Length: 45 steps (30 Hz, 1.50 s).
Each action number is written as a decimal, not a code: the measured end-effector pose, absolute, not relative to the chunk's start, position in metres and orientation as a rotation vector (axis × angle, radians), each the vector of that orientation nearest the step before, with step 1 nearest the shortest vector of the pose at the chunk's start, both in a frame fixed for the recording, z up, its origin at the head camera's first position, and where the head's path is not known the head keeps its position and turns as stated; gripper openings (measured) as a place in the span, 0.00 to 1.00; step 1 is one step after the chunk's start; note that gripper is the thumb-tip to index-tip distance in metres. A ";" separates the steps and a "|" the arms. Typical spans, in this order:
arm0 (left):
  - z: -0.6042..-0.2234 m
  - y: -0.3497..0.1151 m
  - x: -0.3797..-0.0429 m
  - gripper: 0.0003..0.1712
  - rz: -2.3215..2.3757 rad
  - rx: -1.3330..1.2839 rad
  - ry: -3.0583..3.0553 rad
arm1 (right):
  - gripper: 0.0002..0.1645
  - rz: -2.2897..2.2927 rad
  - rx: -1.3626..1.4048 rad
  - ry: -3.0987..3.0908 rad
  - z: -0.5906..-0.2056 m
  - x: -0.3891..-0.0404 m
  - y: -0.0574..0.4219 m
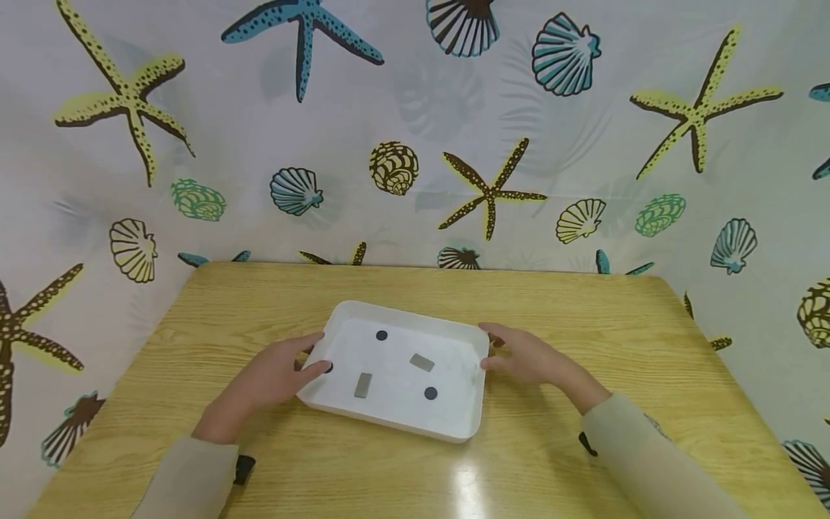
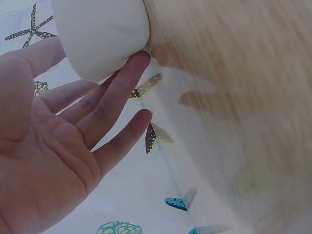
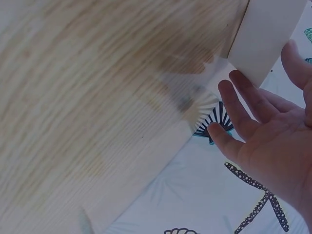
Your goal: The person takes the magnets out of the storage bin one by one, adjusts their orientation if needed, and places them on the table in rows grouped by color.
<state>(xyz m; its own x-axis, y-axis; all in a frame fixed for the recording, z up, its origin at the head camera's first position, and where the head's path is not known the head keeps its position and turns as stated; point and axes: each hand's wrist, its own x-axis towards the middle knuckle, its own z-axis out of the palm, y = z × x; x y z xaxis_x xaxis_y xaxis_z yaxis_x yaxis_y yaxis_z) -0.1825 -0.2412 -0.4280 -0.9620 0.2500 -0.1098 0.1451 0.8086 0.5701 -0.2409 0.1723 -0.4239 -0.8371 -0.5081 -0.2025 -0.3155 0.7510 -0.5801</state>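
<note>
A white rectangular tray (image 1: 397,360) with low walls sits slightly askew between both hands on the table. My left hand (image 1: 269,375) holds its left side, thumb over the rim and fingers along the outside; one fingertip reaches the tray's lower edge in the left wrist view. At the opposite end my right hand (image 1: 528,357) grips the right wall, the thumb at the rim and the other fingers outside. On the tray's floor lie two grey rectangular pieces (image 1: 422,362) and dark round discs (image 1: 382,335), one of them partly hidden by the left thumb.
The light wooden table (image 1: 272,295) extends around the tray on all sides. Behind it and at both sides hangs a white cloth (image 1: 363,94) printed with starfish and shells. A dark band (image 1: 244,469) shows at the left cuff.
</note>
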 end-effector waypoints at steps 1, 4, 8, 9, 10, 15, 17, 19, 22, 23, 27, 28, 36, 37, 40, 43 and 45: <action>-0.428 -0.241 -0.182 0.39 0.869 0.313 2.813 | 0.42 -0.775 -0.637 2.598 -0.424 -0.242 0.173; -0.428 -0.240 -0.181 0.39 0.878 0.316 2.807 | 0.42 -0.774 -0.651 2.596 -0.423 -0.244 0.174; -0.428 -0.240 -0.179 0.38 0.901 0.317 2.803 | 0.42 -0.780 -0.648 2.586 -0.424 -0.247 0.174; -0.428 -0.240 -0.178 0.38 0.905 0.317 2.803 | 0.42 -0.789 -0.642 2.580 -0.424 -0.248 0.174; -0.428 -0.240 -0.178 0.38 0.912 0.317 2.801 | 0.42 -0.786 -0.643 2.579 -0.424 -0.249 0.174; -0.429 -0.242 -0.176 0.38 0.932 0.308 2.790 | 0.42 -0.798 -0.633 2.569 -0.425 -0.252 0.172; -0.431 -0.244 -0.175 0.38 0.928 0.295 2.792 | 0.41 -0.797 -0.630 2.572 -0.426 -0.254 0.170; -0.432 -0.245 -0.175 0.38 0.920 0.281 2.798 | 0.41 -0.793 -0.631 2.580 -0.426 -0.256 0.168; -0.432 -0.247 -0.175 0.38 0.910 0.270 2.804 | 0.40 -0.798 -0.623 2.587 -0.426 -0.258 0.165; -0.432 -0.247 -0.174 0.38 0.909 0.267 2.804 | 0.40 -0.799 -0.620 2.588 -0.426 -0.258 0.164; -0.431 -0.249 -0.171 0.38 0.927 0.275 2.798 | 0.39 -0.799 -0.633 2.592 -0.427 -0.262 0.163; -0.430 -0.249 -0.170 0.38 0.936 0.279 2.795 | 0.39 -0.801 -0.630 2.592 -0.427 -0.262 0.162; -0.433 -0.252 -0.167 0.36 0.943 0.247 2.806 | 0.38 -0.786 -0.647 2.604 -0.427 -0.263 0.160; -0.433 -0.253 -0.167 0.36 0.937 0.245 2.811 | 0.38 -0.785 -0.643 2.604 -0.427 -0.262 0.159; -0.433 -0.253 -0.167 0.35 0.943 0.247 2.818 | 0.38 -0.783 -0.643 2.606 -0.427 -0.263 0.158; -0.433 -0.254 -0.169 0.34 0.944 0.256 2.819 | 0.38 -0.789 -0.643 2.605 -0.427 -0.264 0.158; -0.433 -0.254 -0.171 0.33 0.948 0.266 2.820 | 0.38 -0.789 -0.647 2.605 -0.427 -0.265 0.159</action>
